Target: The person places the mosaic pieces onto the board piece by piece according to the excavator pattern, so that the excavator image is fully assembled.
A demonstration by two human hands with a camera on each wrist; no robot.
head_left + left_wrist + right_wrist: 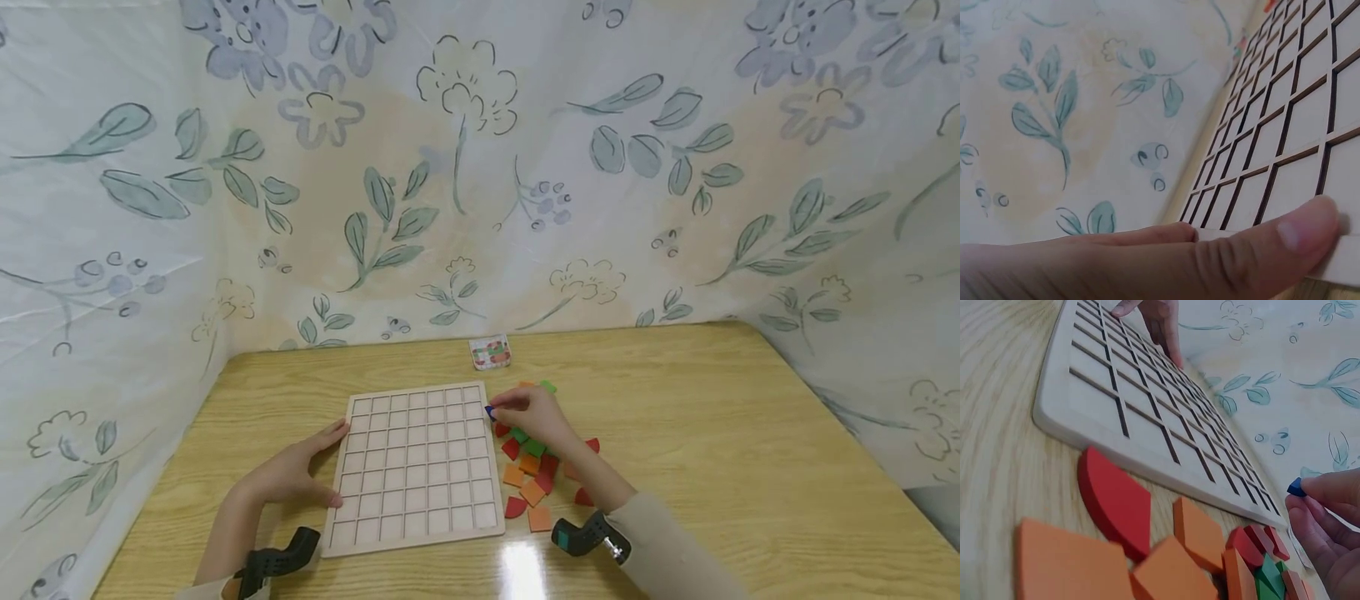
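Forearms [667, 542] nearest camera; between them, we have grid board [395, 457]. Loose tiles [530, 463] right of board. Our left hand [288, 471], fingers spread, touches board's left edge; our right hand [532, 412] pinches blue piece [491, 412] near board's far-right corner.

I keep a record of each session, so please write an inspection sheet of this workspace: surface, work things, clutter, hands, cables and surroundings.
Surface: wood-grain table, with a bright reflection.
Job's things: wooden grid board; orange square pieces, red quarter-circle pieces and green pieces grouped along its right side; small blue piece.
Clutter: small printed card beyond the board.
Hands: left hand touches the board's left edge; right hand pinches the blue piece.
Cables: nothing seen.
Surroundings: floral fabric behind and at both sides.
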